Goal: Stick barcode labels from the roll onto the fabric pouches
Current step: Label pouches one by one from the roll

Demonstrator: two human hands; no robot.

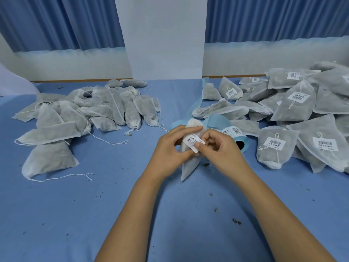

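Pressing label (193,142) onto filled pouch (188,167)

Bright, even, soft light; faint shadows; wide-angle bending at edges; slightly soft focus

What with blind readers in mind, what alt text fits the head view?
The left hand holds a grey fabric pouch while the right hand pinches a white barcode label onto it, above a blue table. Unlabelled pouches lie heaped left, labelled ones right, beside the blue-backed label roll.
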